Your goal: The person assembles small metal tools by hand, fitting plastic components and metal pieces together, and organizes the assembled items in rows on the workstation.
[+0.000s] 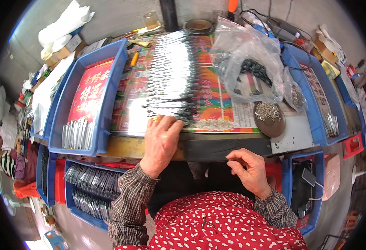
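Note:
A long row of slim silver pieces with dark ends (172, 68) runs from the back of the table toward me, laid side by side. At its near end my left hand (163, 135) curls its fingers over the closest pieces; its fingertips are partly hidden there. A yellow ring shows on one finger. My right hand (249, 168) hovers just off the table's front edge, thumb and fingers drawn together in a pinch. Whatever sits in that pinch is too small to make out. Beyond it, a brown round dish (274, 130) bears a heap of small metal parts (267, 111).
A clear plastic bag (249, 50) holding black parts lies right of the row. Blue bins (101, 143) with silver pieces flank both sides; another blue bin (71, 196) sits below the table at left. A yellow-handled tool (134, 59) lies at the back. Another person (8, 162) is at far left.

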The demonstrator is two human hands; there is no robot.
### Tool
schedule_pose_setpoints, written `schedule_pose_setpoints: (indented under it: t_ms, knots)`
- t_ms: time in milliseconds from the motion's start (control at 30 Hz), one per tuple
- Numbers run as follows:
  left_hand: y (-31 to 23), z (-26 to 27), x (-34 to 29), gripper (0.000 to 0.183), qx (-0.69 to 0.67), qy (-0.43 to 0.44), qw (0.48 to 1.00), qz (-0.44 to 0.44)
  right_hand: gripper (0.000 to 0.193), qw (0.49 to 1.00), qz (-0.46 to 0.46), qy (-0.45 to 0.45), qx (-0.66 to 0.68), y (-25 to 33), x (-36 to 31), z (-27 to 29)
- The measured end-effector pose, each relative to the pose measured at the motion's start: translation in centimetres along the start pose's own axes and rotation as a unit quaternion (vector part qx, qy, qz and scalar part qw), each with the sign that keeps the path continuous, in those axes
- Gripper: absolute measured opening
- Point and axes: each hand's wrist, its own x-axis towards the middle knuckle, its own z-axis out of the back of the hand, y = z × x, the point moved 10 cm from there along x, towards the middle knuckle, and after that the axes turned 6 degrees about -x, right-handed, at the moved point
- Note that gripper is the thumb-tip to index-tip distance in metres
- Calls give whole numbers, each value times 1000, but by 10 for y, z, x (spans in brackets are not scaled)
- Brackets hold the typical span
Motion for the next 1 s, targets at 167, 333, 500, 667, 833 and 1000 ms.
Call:
schedule_pose_setpoints:
  t_ms: [167, 333, 500, 667, 833, 1000]
  knots:
    - [9, -1, -3, 21, -17, -15, 1000, 10, 11, 1000, -27, 7, -2, -1, 1, -2]
    - [10, 12, -6, 22, -38, -41, 998, 1, 9, 1000, -25, 2, -5, -3, 1, -1]
    - [20, 77, -12, 26, 41, -74, 996, 9, 10, 999, -20, 11, -23, -3, 1, 0]
    - [81, 153, -16, 18, 193, -108, 972, 82, 9, 999, -33, 3, -19, -2, 2, 3]
    - [172, 162, -52, 22, 191, 41, 960, 203, 8, 999, -26, 4, -23, -1, 2, -1]
    - [211, 144, -72, 28, 216, 153, 931, 251, 8, 999, -15, 20, -36, 3, 1, -4]
